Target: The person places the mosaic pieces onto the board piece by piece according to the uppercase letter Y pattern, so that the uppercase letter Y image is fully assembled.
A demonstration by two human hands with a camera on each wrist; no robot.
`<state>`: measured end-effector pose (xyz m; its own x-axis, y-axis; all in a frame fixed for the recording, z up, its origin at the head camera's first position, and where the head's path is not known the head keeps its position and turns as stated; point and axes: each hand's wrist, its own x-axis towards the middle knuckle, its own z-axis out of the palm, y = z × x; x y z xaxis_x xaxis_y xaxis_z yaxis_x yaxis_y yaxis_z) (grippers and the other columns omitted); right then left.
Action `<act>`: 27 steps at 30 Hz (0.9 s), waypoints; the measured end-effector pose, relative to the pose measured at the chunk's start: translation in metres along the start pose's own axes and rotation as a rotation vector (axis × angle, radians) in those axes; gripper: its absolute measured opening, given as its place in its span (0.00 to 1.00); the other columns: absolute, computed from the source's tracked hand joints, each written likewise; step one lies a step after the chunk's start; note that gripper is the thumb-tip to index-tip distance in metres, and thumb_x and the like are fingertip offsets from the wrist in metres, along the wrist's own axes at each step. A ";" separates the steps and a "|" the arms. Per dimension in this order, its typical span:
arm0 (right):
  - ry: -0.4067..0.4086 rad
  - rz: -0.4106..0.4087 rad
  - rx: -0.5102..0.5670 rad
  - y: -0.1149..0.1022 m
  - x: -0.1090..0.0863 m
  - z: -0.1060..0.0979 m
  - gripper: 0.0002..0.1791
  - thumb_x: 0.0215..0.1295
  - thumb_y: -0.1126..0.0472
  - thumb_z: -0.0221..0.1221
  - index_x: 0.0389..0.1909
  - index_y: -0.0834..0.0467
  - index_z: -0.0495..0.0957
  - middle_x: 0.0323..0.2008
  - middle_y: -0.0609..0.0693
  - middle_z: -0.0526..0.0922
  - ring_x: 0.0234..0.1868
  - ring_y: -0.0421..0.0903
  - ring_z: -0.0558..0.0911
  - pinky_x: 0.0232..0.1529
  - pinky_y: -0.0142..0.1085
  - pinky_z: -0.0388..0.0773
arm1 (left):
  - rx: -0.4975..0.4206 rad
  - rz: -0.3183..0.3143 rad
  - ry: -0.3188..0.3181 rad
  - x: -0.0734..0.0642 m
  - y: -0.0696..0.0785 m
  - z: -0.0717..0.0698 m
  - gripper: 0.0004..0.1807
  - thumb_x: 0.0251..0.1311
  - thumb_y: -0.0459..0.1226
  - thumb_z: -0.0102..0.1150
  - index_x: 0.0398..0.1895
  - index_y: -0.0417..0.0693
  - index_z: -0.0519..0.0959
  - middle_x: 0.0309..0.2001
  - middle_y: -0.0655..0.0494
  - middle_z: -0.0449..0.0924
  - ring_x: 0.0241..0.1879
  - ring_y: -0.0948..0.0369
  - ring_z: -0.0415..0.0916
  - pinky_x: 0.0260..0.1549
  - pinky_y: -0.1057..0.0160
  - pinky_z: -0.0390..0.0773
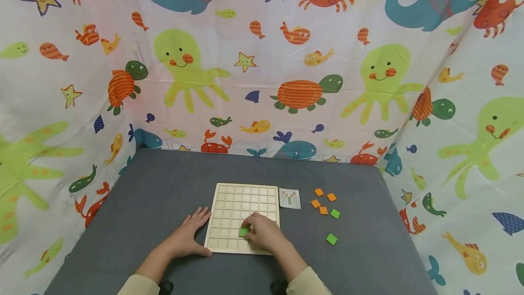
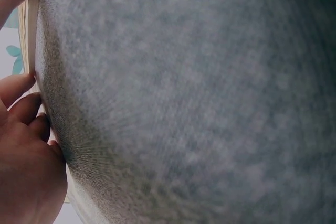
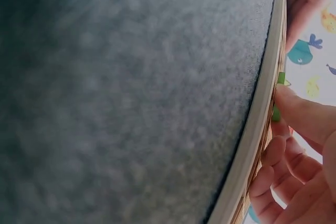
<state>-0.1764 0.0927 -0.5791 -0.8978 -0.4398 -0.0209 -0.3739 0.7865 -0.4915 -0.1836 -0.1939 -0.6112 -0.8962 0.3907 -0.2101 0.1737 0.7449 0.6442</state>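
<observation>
A pale wooden board (image 1: 229,204) with a grid of square cells lies on the grey table in the head view. My right hand (image 1: 264,232) is over its lower middle, pinching a green square tile (image 1: 243,232) at the board's surface. In the right wrist view, bits of green (image 3: 276,114) show by the thumb and fingertips; whether they belong to one tile I cannot tell. My left hand (image 1: 189,239) is spread at the board's left side, thumb by the near corner and fingertips by the edge. The left wrist view shows those fingers (image 2: 18,87) against the board's side.
A small card (image 1: 289,198) with a coloured grid pattern lies beside the board's far right corner. Further right are several loose orange tiles (image 1: 323,211) and two green tiles (image 1: 331,239). A curtain (image 1: 254,94) printed with sea animals surrounds the grey table (image 1: 172,185).
</observation>
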 end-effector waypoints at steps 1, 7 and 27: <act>-0.004 0.003 -0.008 -0.001 0.000 -0.001 0.11 0.58 0.56 0.72 0.42 0.47 0.86 0.41 0.40 0.81 0.35 0.34 0.76 0.33 0.35 0.76 | 0.000 -0.002 0.002 0.000 0.000 0.000 0.72 0.27 0.60 0.84 0.80 0.48 0.57 0.81 0.48 0.49 0.81 0.46 0.38 0.76 0.38 0.40; -0.017 0.017 0.000 -0.006 -0.001 -0.005 0.11 0.56 0.59 0.72 0.41 0.48 0.86 0.40 0.40 0.82 0.34 0.35 0.76 0.32 0.34 0.75 | -0.007 -0.003 0.005 0.000 -0.001 0.000 0.72 0.27 0.60 0.84 0.80 0.48 0.57 0.81 0.47 0.49 0.81 0.46 0.38 0.76 0.37 0.40; -0.004 0.086 0.068 -0.006 0.000 -0.002 0.15 0.50 0.58 0.76 0.42 0.48 0.91 0.37 0.42 0.81 0.32 0.37 0.78 0.28 0.32 0.73 | -0.013 -0.014 -0.006 -0.001 0.001 -0.001 0.72 0.27 0.59 0.84 0.80 0.49 0.56 0.81 0.47 0.48 0.81 0.47 0.38 0.77 0.38 0.38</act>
<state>-0.1747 0.0892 -0.5740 -0.9248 -0.3742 -0.0687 -0.2793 0.7904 -0.5453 -0.1830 -0.1942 -0.6097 -0.8959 0.3838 -0.2236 0.1558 0.7429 0.6510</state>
